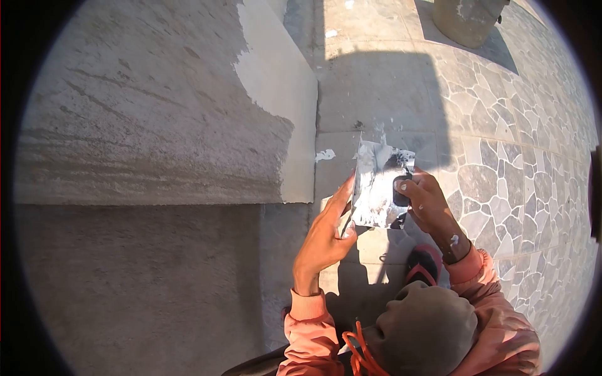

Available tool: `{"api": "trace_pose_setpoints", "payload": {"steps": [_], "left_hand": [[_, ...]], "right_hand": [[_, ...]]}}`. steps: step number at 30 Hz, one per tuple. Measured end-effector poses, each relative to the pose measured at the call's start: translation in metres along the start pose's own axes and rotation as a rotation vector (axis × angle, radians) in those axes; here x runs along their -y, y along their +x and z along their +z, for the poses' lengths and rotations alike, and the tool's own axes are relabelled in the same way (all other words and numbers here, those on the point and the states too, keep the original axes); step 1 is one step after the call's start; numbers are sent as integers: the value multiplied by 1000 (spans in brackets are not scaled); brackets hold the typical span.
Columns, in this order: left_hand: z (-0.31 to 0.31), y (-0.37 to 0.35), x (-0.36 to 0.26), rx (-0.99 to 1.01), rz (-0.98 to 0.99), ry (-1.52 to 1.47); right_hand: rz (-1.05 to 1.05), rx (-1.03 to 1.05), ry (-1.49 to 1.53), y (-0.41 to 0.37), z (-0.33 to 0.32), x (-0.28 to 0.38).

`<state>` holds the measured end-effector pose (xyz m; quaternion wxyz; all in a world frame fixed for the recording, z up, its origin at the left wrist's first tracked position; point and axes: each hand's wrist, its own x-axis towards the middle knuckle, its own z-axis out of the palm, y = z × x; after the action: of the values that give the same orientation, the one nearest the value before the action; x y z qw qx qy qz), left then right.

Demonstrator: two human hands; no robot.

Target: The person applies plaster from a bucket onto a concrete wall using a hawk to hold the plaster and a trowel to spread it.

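Note:
A shiny metal putty scraper (375, 194), smeared with white putty, is in front of me above the paved floor. My right hand (431, 203) grips its right side, thumb on the dark handle part (400, 190). My left hand (325, 238) closes around the left side, along what looks like a second thin blade seen edge-on; its handle is mostly hidden by the fingers. White putty spots mark the fingers and the right wrist. Left of the hands stands a rough grey wall block (157, 106), with a smooth pale coat of putty (295, 81) along its right edge.
Stone-patterned paving (501, 182) spreads along the right. A large grey pot-like container (467, 22) stands at the top. A white putty splash (325, 155) lies on the floor. Below are a sandalled foot (424, 264) and a rounded grey-brown shape (429, 329) with an orange cord (356, 348).

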<state>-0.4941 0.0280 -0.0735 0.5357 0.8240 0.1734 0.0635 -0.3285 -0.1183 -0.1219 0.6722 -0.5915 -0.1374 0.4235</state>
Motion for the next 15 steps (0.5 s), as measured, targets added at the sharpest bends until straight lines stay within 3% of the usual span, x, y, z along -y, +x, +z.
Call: {"api": "trace_pose_setpoints", "payload": {"steps": [3,6,9,15], "left_hand": [[-2,1,-10,30,31,-21],[-5,2,-14,43,58,28],[4,6,-12,-4,109,95],[18,14,0,-214,262,238]], "right_hand": [[-58,-11,30,-1,5,7],[18,42,255,-4,4,19],[46,71,73,7,-18,-6],[18,29,87,2,-5,11]]}}
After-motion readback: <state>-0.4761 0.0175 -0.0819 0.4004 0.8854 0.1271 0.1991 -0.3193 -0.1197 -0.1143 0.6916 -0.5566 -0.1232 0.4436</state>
